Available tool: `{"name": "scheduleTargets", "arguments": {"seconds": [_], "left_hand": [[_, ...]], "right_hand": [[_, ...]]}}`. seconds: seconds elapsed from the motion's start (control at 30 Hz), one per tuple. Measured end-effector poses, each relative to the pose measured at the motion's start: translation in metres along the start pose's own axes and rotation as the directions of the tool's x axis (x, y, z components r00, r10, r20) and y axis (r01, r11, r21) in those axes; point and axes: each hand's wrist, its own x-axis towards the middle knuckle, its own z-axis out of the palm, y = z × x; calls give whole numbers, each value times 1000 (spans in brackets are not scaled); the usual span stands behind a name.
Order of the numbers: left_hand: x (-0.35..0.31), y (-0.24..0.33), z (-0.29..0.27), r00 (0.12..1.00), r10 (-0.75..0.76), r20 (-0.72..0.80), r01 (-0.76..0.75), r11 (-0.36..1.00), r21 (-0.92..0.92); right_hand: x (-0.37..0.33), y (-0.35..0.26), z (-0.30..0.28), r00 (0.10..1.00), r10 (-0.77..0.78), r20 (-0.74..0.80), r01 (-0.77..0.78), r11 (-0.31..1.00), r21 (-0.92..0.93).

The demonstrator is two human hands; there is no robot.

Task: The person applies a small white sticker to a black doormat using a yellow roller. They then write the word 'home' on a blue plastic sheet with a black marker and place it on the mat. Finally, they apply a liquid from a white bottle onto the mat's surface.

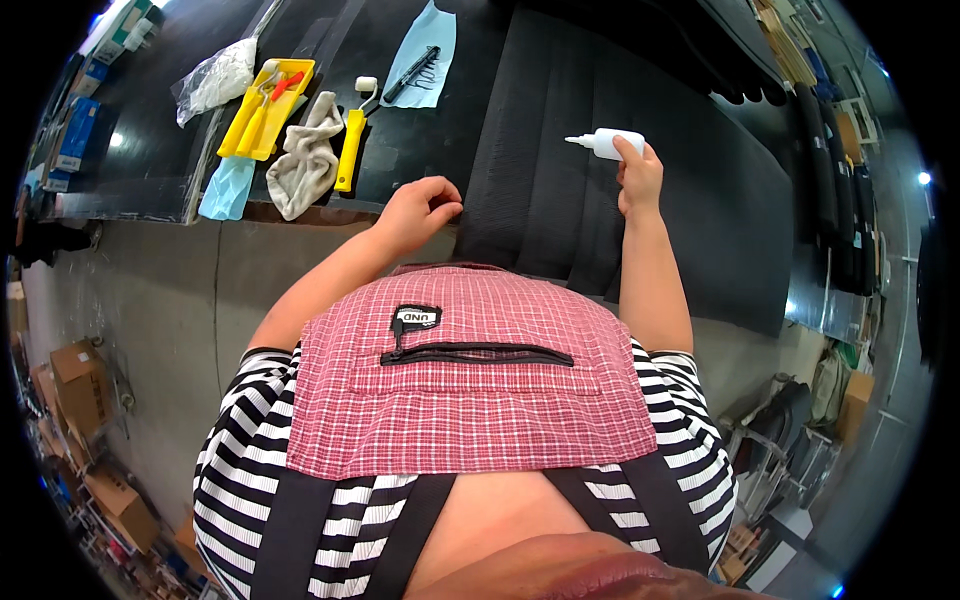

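My right hand (640, 180) is closed around a small white squeeze bottle (618, 144), which lies sideways in the air with its thin nozzle pointing left. Beneath it spreads a long black padded fabric panel (540, 150) with lengthwise seams, draped over the table's near edge. My left hand (418, 212) rests by the panel's left edge, its fingers loosely bent, a gap between thumb and forefinger and nothing seen in it. Just left of that hand lies a yellow-handled small roller (350, 152).
On the black table (330, 50) to the left are a crumpled beige cloth (305, 160), a yellow tray (284, 110) with another roller, a clear plastic bag (215, 82), and a blue sheet (428, 40) under a black marker (412, 75). Cardboard boxes (80, 385) stand on the floor.
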Motion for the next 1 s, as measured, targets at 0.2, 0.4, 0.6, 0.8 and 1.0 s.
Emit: {"name": "scheduleTargets", "arguments": {"seconds": [0.2, 0.4, 0.6, 0.8, 1.0], "left_hand": [[46, -10, 16, 963, 268, 2, -258, 926, 276], [55, -12, 33, 913, 407, -21, -361, 833, 419], [55, -21, 33, 921, 386, -52, -332, 848, 414], [57, -17, 32, 937, 348, -27, -312, 870, 382], [59, -15, 30, 938, 346, -25, -306, 859, 411]], "right_hand": [[29, 1, 31, 993, -5, 117, 7, 1000, -18], [58, 25, 62, 937, 78, 341, -1, 975, -220], [88, 34, 57, 885, 180, 430, -77, 966, -247], [90, 30, 53, 858, 152, 490, -135, 988, -70], [86, 29, 55, 910, 6, 414, 18, 998, -54]]}}
